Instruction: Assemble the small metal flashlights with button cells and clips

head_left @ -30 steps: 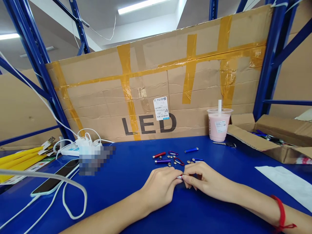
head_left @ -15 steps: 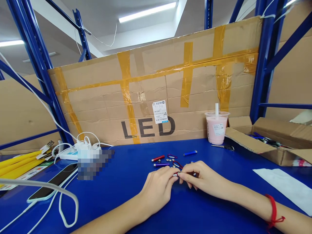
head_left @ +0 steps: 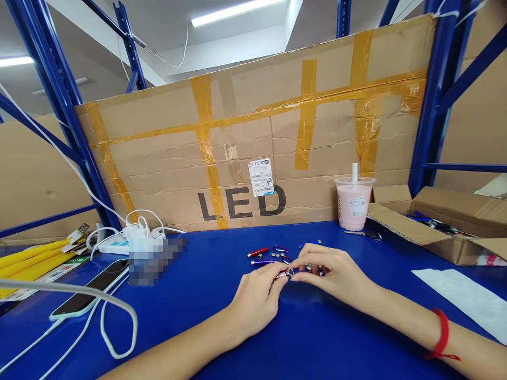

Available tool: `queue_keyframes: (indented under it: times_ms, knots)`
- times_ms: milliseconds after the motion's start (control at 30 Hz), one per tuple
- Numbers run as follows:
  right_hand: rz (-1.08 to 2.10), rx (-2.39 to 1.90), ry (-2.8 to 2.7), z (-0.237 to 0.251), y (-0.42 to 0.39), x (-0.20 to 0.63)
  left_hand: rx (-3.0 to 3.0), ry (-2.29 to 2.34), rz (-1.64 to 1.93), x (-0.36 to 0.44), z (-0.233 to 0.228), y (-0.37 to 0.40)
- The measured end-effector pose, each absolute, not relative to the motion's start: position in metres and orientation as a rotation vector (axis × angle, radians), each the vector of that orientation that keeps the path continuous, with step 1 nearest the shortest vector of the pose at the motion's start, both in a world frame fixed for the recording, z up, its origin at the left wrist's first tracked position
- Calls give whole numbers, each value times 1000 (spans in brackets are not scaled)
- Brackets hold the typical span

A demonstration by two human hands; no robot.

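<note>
My left hand (head_left: 259, 301) and my right hand (head_left: 330, 274) meet over the blue table (head_left: 222, 322), both pinching a small silver-and-red mini flashlight (head_left: 285, 274) between their fingertips, a little above the surface. Just behind the hands lie a red flashlight tube (head_left: 257, 252), a purple tube (head_left: 264, 262), a red carabiner clip (head_left: 281, 248), several small button cells (head_left: 278, 255) and a blue tube (head_left: 312, 243), partly hidden by my right fingers.
A pink drink cup with a straw (head_left: 354, 202) stands at the back right beside an open cardboard box (head_left: 439, 227). White paper (head_left: 467, 301) lies at right. At left are a phone (head_left: 89, 295), white cables (head_left: 114, 327), a power strip (head_left: 119, 244) and yellow items (head_left: 31, 258). A taped cardboard sheet (head_left: 253, 142) forms the back wall.
Both hands have lifted slightly and moved away from me with the small flashlight; more of its silver body shows between the fingertips. The parts on the table have not moved.
</note>
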State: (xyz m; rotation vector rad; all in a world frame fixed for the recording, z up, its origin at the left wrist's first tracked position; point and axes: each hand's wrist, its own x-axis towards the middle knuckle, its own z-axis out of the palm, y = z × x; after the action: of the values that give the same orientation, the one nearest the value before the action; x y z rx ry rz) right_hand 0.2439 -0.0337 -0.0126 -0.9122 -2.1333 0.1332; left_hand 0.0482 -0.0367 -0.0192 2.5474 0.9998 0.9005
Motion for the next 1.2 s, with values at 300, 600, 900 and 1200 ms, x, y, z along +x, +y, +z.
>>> queue_keyframes:
  times_ms: [300,600,900,1200]
  knots:
    - [55,-877,-2106,-15,-31,247,2552,1024,897,49,-15,-39]
    - [141,-996,-2141,-11,-33,245,2564,1045,903,48,-14,-40]
    - [143,-966,-2137,-10,-34,245,2583,1022,895,49,-15,-40]
    - [157,-960,-2120,-15,-34,243,2651,1028,710,47,-17,-39]
